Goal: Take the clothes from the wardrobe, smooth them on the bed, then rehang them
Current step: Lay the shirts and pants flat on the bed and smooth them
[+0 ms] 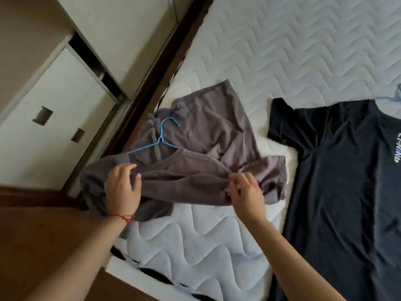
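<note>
A white quilted bed fills the upper right and centre of the frame, with a black T-shirt spread flat at the right. A rumpled grey-brown shirt lies mid-frame, a blue wire hanger partly inside it. The left hand grips the shirt's left shoulder with curled fingers, and the right hand pinches its collar edge.
</note>
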{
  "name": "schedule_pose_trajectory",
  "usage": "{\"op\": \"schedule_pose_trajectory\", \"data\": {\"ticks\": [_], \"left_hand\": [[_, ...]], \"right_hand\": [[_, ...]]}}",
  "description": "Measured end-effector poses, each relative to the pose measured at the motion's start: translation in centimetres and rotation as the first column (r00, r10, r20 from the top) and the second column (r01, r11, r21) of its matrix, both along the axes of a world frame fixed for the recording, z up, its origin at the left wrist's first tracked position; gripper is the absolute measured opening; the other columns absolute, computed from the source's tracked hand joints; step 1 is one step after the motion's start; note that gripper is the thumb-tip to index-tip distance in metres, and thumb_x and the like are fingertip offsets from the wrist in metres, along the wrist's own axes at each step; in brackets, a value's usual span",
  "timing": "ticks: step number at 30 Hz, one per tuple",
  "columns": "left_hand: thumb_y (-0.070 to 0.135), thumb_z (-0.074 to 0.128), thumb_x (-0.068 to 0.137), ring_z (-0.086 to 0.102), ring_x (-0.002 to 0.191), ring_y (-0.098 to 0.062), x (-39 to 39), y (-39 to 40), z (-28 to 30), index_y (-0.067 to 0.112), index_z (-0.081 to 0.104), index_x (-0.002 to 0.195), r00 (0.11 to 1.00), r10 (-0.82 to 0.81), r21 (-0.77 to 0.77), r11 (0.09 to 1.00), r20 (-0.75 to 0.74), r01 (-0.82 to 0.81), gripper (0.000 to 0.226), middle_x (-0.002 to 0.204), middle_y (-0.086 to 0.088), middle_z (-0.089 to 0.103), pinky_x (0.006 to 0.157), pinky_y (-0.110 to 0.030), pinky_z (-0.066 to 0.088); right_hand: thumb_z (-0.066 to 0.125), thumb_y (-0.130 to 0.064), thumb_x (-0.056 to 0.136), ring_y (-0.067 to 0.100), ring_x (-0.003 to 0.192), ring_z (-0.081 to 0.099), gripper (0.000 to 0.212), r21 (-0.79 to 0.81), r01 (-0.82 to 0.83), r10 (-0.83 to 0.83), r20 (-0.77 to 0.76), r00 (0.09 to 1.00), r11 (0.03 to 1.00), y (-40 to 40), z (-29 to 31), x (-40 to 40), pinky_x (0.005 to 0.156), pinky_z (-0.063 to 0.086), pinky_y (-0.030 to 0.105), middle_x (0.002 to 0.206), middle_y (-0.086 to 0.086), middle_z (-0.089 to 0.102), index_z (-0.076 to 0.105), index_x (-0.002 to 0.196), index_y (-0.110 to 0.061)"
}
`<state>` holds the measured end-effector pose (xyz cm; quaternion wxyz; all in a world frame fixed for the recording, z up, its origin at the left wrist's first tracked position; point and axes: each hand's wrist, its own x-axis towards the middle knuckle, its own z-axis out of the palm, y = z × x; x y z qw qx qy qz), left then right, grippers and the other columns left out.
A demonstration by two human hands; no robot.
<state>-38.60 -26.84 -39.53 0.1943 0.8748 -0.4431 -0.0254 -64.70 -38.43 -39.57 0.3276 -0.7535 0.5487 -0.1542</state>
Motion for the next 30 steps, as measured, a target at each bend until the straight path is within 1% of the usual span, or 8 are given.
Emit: {"op": "schedule_pose_trajectory", "data": {"ticks": [4, 7, 10, 12, 15, 18, 22, 30], "left_hand": [[0.012, 0.050, 0.087, 0.052, 0.111, -0.044, 6.7, -2.7, -1.2, -0.001, 0.058, 0.114, 0.995, 0.085, 0.092, 0.992, 0.058, -0.090, 0.031, 0.119, -0.026, 0.058, 0.091, -0.053, 0.042], [0.012, 0.047, 0.091, 0.047, 0.120, -0.040, 10.2, -4.1, -2.9, 0.004, 0.053, 0.124, 0.985, 0.170, 0.256, 0.953, -0.006, -0.162, 0.035, 0.128, -0.022, 0.054, 0.099, -0.051, 0.036], [0.019, 0.042, 0.094, 0.053, 0.114, -0.039, 12.9, -4.3, -4.9, 0.010, 0.057, 0.120, 0.985, 0.156, 0.479, 0.872, -0.077, -0.100, 0.031, 0.123, -0.020, 0.059, 0.097, -0.048, 0.041], [0.021, 0.043, 0.094, 0.057, 0.106, -0.041, 13.4, -4.1, -5.6, 0.007, 0.060, 0.113, 0.988, 0.118, 0.524, 0.850, -0.099, -0.049, 0.029, 0.114, -0.023, 0.063, 0.090, -0.047, 0.046], [0.017, 0.050, 0.091, 0.059, 0.096, -0.046, 13.5, -3.7, -5.8, -0.001, 0.063, 0.103, 0.995, 0.030, 0.434, 0.901, -0.099, 0.016, 0.026, 0.102, -0.029, 0.063, 0.081, -0.048, 0.047], [0.014, 0.056, 0.088, 0.059, 0.092, -0.046, 13.5, -2.9, -5.2, -0.006, 0.063, 0.098, 0.986, -0.055, 0.338, 0.935, -0.155, 0.106, 0.023, 0.095, -0.032, 0.061, 0.080, -0.050, 0.048], [0.009, 0.063, 0.083, 0.061, 0.090, -0.044, 12.4, -1.8, -2.0, -0.010, 0.064, 0.094, 0.991, -0.040, 0.139, 0.989, -0.128, 0.058, 0.022, 0.095, -0.031, 0.063, 0.077, -0.045, 0.046], [0.003, 0.066, 0.079, 0.063, 0.079, -0.040, 7.3, 0.6, 7.2, -0.011, 0.067, 0.088, 0.996, -0.084, -0.159, 0.984, -0.010, 0.081, 0.017, 0.084, -0.028, 0.066, 0.070, -0.031, 0.041]], "right_hand": [[0.043, -0.022, 0.086, 0.037, 0.095, 0.058, 0.033, -0.058, -0.108, 0.103, -0.081, 0.991, 0.993, -2.5, -0.6, 5.3, 0.080, 0.050, 0.042, 0.101, 0.015, 0.064, 0.064, 0.105, -0.006], [0.047, -0.021, 0.091, 0.034, 0.115, 0.051, 0.036, 0.024, -0.154, 0.156, -0.163, 0.974, 0.988, -3.7, -1.6, 7.4, 0.096, 0.041, 0.043, 0.124, 0.012, 0.058, 0.055, 0.124, -0.011], [0.044, -0.026, 0.094, 0.030, 0.121, 0.048, 0.041, 0.147, -0.186, 0.214, -0.201, 0.956, 0.971, -4.3, -2.7, 8.7, 0.100, 0.039, 0.040, 0.134, 0.009, 0.051, 0.045, 0.133, -0.015], [0.044, -0.028, 0.094, 0.029, 0.119, 0.049, 0.041, 0.180, -0.209, 0.247, -0.225, 0.943, 0.961, -4.2, -3.3, 9.1, 0.099, 0.040, 0.040, 0.133, 0.009, 0.052, 0.045, 0.133, -0.015], [0.046, -0.029, 0.093, 0.029, 0.114, 0.053, 0.037, 0.193, -0.187, 0.228, -0.216, 0.949, 0.963, -4.1, -3.6, 9.1, 0.097, 0.042, 0.040, 0.126, 0.010, 0.057, 0.050, 0.127, -0.014], [0.047, -0.033, 0.093, 0.029, 0.105, 0.056, 0.031, 0.197, -0.175, 0.217, -0.218, 0.952, 0.965, -3.7, -3.2, 8.6, 0.085, 0.046, 0.037, 0.115, 0.010, 0.061, 0.057, 0.117, -0.014], [0.049, -0.032, 0.092, 0.030, 0.094, 0.058, 0.027, 0.151, -0.174, 0.197, -0.150, 0.969, 0.973, -2.9, -1.5, 7.7, 0.078, 0.048, 0.039, 0.102, 0.010, 0.062, 0.061, 0.106, -0.013], [0.056, -0.025, 0.090, 0.026, 0.091, 0.059, 0.022, -0.050, -0.092, 0.095, 0.045, 0.994, 0.994, -1.3, 6.2, 3.5, 0.076, 0.042, 0.030, 0.099, 0.008, 0.063, 0.066, 0.105, -0.013]]}}
